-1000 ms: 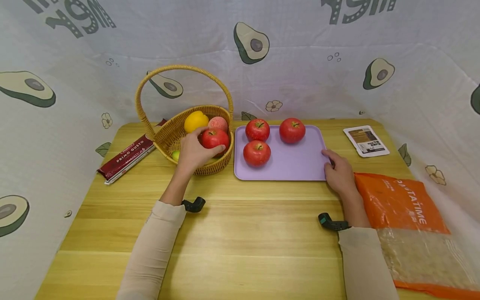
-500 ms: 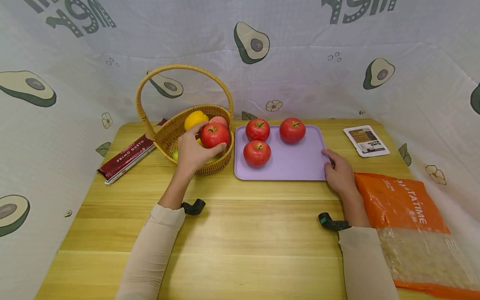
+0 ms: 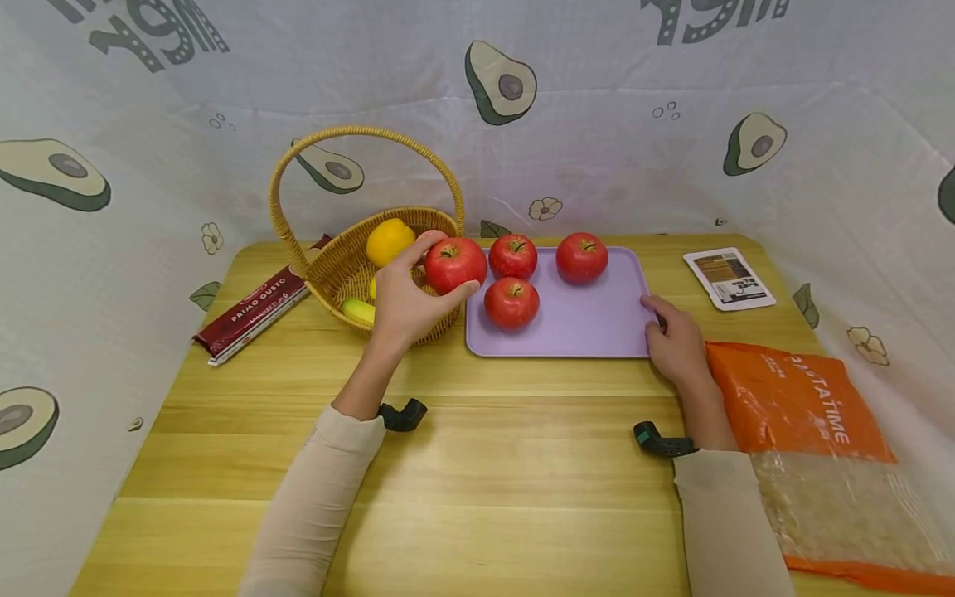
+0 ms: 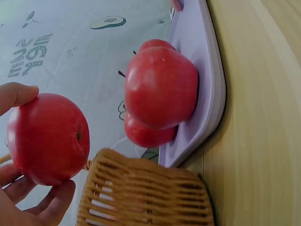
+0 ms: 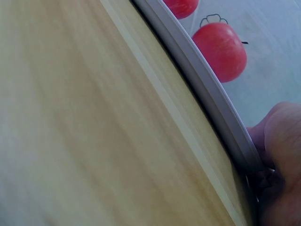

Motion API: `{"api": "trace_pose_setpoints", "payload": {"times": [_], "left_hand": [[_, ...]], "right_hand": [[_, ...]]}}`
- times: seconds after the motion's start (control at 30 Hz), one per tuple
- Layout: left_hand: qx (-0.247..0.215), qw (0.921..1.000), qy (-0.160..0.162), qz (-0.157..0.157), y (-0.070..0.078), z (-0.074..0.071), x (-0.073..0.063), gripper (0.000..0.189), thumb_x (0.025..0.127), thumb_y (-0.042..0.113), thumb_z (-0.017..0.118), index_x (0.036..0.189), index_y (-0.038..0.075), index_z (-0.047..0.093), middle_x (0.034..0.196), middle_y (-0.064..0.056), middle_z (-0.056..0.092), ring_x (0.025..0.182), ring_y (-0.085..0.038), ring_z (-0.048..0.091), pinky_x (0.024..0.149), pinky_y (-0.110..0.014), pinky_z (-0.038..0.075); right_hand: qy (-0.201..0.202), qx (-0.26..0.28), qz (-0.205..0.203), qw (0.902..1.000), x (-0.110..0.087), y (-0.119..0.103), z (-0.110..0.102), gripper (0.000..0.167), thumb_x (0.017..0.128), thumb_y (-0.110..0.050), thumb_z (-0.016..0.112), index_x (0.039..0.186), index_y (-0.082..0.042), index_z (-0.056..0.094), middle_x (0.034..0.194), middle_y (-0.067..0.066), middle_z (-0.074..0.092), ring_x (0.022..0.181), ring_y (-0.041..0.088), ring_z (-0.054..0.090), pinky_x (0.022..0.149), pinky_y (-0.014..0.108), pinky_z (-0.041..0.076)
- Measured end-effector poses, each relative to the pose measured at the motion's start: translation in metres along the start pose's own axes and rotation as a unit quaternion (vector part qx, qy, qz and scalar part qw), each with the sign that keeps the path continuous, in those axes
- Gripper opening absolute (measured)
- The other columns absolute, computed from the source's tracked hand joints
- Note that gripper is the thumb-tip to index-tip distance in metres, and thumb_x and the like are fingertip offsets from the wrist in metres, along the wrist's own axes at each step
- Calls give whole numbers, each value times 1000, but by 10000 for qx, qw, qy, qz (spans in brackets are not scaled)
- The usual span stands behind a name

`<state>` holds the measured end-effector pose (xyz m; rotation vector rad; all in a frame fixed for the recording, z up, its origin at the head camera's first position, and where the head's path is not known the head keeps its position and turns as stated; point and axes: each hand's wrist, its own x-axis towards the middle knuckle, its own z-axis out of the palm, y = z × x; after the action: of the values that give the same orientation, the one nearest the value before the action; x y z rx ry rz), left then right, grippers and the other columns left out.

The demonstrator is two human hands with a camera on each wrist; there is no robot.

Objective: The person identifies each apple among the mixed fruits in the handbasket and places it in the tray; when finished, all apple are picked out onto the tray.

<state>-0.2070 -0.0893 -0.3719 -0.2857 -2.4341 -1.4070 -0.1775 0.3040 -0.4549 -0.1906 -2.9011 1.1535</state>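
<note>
A red apple (image 3: pixel 457 265) is held up over the right rim of the wicker basket (image 3: pixel 346 264) by my left hand (image 3: pixel 406 305), its thumb and fingers around the sides. In the left wrist view this apple (image 4: pixel 49 139) hangs above the basket's woven wall (image 4: pixel 150 193). My right hand (image 3: pixel 677 342) grips the right edge of the lilac tray (image 3: pixel 597 323). On the tray's left and middle sit three more red apples: one at the back left (image 3: pixel 512 257), one in front of it (image 3: pixel 511 304), and one farther right (image 3: pixel 582 258).
Inside the basket lie a yellow fruit (image 3: pixel 390 242), a partly hidden pink fruit and a yellow-green fruit (image 3: pixel 360 312). A dark red spaghetti pack (image 3: pixel 257 311) lies left of it. To the right are a white packet (image 3: pixel 729 280) and an orange pasta bag (image 3: pixel 821 448).
My left hand has lifted the apple out of the basket and carried it right, toward the tray. My right hand stays at the tray's edge.
</note>
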Motion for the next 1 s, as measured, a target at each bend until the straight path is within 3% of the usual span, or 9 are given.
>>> {"api": "trace_pose_setpoints", "payload": {"times": [0.33,0.53,0.73,0.9,1.0], "left_hand": [[-254,9989,-391,104,17,28,-4,77,75,51,87,140,17,63,134,2,68,118,-15,61,98,-37,58],[-346,9971,-562,367,32,50,-6,75,77,51,87,141,19,62,133,3,68,111,-15,63,86,-34,62],[-335,9940,-1035,61,43,76,-12,77,81,51,82,147,22,55,141,-2,61,125,-21,58,101,-44,56],[-422,9889,-1404,-240,46,96,-13,76,85,47,80,150,21,49,143,-1,59,127,-20,58,104,-43,54],[-491,9863,-1559,-237,46,110,-14,77,86,41,80,151,19,47,146,-2,57,129,-20,56,106,-45,52]], "right_hand": [[45,10,-73,10000,-1,-2,0,50,107,-13,36,156,-3,41,163,25,35,152,48,29,123,63,23],[-3,14,32,10000,-1,-1,0,51,108,-14,35,157,-4,40,165,23,33,153,47,26,124,63,22],[-16,-1,63,10000,0,1,1,51,108,-14,36,158,-5,40,165,22,33,153,47,26,124,63,21],[9,14,22,10000,0,3,3,50,108,-14,36,157,-4,41,164,23,34,153,47,27,124,63,22],[40,6,-9,10000,1,3,3,50,107,-14,36,156,-4,42,164,23,34,152,48,28,123,63,22]]}}
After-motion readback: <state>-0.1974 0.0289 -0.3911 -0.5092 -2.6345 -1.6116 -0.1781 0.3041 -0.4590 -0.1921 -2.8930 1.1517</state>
